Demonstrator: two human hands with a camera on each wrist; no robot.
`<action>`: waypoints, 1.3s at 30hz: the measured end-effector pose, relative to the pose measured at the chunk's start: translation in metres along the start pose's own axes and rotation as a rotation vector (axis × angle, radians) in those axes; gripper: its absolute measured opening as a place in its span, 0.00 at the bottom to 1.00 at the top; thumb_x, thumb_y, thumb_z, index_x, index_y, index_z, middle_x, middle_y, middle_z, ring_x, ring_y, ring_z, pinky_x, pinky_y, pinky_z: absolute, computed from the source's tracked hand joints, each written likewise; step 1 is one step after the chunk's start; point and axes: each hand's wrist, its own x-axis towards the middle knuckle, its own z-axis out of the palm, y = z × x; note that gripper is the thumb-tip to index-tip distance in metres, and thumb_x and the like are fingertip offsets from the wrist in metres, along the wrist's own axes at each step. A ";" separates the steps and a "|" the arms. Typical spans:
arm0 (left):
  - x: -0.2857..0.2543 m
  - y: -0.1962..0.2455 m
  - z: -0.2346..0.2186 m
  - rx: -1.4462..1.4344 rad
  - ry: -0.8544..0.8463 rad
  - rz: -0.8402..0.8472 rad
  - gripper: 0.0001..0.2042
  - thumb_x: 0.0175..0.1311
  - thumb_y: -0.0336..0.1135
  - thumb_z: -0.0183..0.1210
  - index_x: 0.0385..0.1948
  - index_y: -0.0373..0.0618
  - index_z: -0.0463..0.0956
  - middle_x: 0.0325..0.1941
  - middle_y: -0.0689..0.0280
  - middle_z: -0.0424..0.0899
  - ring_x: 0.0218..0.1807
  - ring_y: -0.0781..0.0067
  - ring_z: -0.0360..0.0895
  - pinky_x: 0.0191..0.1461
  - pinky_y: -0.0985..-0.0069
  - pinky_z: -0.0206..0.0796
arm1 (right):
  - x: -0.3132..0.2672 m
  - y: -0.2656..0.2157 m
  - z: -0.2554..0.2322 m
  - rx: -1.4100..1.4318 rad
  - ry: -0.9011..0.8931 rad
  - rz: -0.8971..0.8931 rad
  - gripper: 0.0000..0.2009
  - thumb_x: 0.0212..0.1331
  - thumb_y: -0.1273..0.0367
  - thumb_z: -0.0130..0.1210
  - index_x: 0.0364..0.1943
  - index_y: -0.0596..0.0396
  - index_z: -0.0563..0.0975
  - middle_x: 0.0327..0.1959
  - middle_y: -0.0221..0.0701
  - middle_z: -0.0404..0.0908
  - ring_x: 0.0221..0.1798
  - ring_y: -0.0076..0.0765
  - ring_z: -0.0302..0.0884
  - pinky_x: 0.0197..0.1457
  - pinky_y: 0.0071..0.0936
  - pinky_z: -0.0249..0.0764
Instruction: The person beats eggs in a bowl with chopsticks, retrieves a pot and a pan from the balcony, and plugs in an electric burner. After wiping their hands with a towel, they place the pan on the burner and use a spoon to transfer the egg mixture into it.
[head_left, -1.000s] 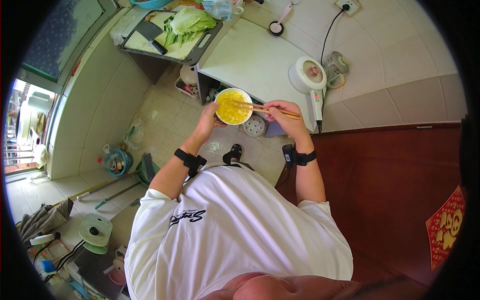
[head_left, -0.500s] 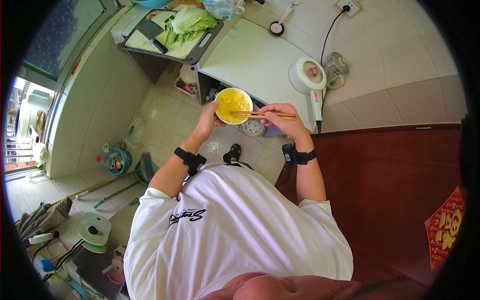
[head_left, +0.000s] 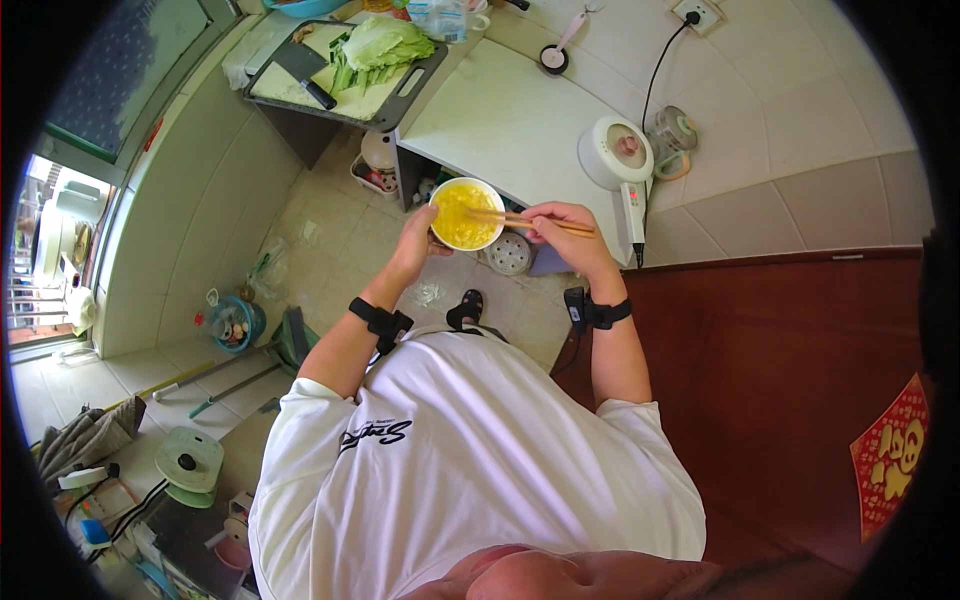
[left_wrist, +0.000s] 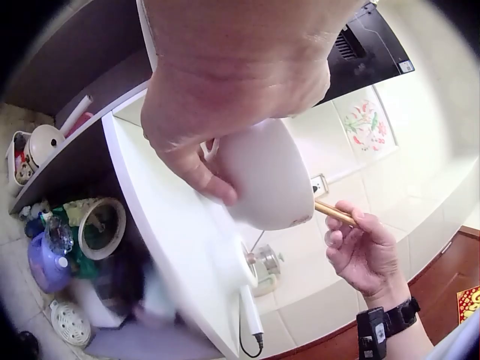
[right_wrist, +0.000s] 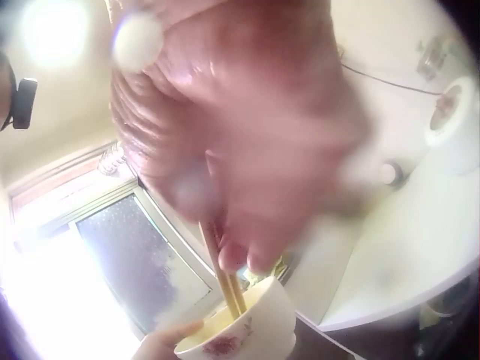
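My left hand (head_left: 414,243) grips a white bowl (left_wrist: 266,176) from its left side, held up in front of the body. Yellow beaten egg (head_left: 462,222) fills much of it. From the right, my right hand (head_left: 564,235) holds a pair of wooden chopsticks (head_left: 520,219), whose tips dip into the egg. The right wrist view shows the chopsticks (right_wrist: 226,281) passing over the rim of the bowl (right_wrist: 274,315), which has a reddish flower print outside. In the left wrist view the left hand's fingers (left_wrist: 214,184) curl against the bowl's outside.
Beyond the bowl runs a white countertop (head_left: 490,110) with a white electric cooker (head_left: 605,150) at its right. A chopping board (head_left: 375,103) at the back left bears leafy greens (head_left: 385,45) and a knife (head_left: 316,93). A bin (head_left: 236,325) stands on the floor at left.
The chopsticks have swept round inside the bowl, toward the body and back up, with the right hand shifting slightly. The left hand and bowl stay nearly in place.
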 end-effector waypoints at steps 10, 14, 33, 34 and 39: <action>0.001 0.000 -0.001 -0.018 0.019 0.007 0.24 0.71 0.50 0.39 0.56 0.40 0.68 0.48 0.59 0.81 0.44 0.70 0.81 0.40 0.73 0.75 | 0.003 0.001 -0.008 0.038 -0.121 0.136 0.09 0.62 0.73 0.53 0.41 0.63 0.80 0.32 0.31 0.83 0.32 0.19 0.79 0.39 0.16 0.77; 0.002 0.001 0.000 -0.008 0.032 0.010 0.24 0.71 0.50 0.38 0.56 0.40 0.68 0.48 0.58 0.81 0.43 0.70 0.82 0.40 0.73 0.75 | 0.002 -0.004 -0.004 -0.002 -0.059 0.058 0.09 0.62 0.72 0.53 0.42 0.63 0.80 0.32 0.31 0.83 0.33 0.20 0.79 0.40 0.17 0.77; 0.007 -0.003 -0.002 0.006 0.025 0.011 0.24 0.71 0.50 0.38 0.56 0.41 0.68 0.47 0.59 0.82 0.43 0.70 0.82 0.40 0.73 0.75 | 0.000 -0.013 -0.005 -0.064 -0.110 0.144 0.08 0.63 0.73 0.52 0.41 0.62 0.80 0.32 0.30 0.82 0.31 0.19 0.79 0.38 0.15 0.76; 0.007 -0.003 -0.002 0.008 0.021 0.008 0.24 0.71 0.50 0.38 0.56 0.41 0.68 0.47 0.59 0.82 0.43 0.70 0.82 0.40 0.73 0.75 | 0.001 -0.010 -0.007 -0.065 -0.109 0.143 0.08 0.63 0.73 0.52 0.41 0.62 0.80 0.32 0.30 0.82 0.31 0.19 0.79 0.38 0.15 0.76; 0.003 -0.001 0.000 0.012 0.043 0.028 0.23 0.71 0.50 0.39 0.55 0.41 0.68 0.46 0.60 0.82 0.43 0.70 0.81 0.40 0.73 0.75 | 0.000 -0.015 -0.007 -0.102 -0.137 0.152 0.09 0.63 0.72 0.52 0.41 0.61 0.80 0.32 0.31 0.83 0.31 0.19 0.79 0.37 0.15 0.76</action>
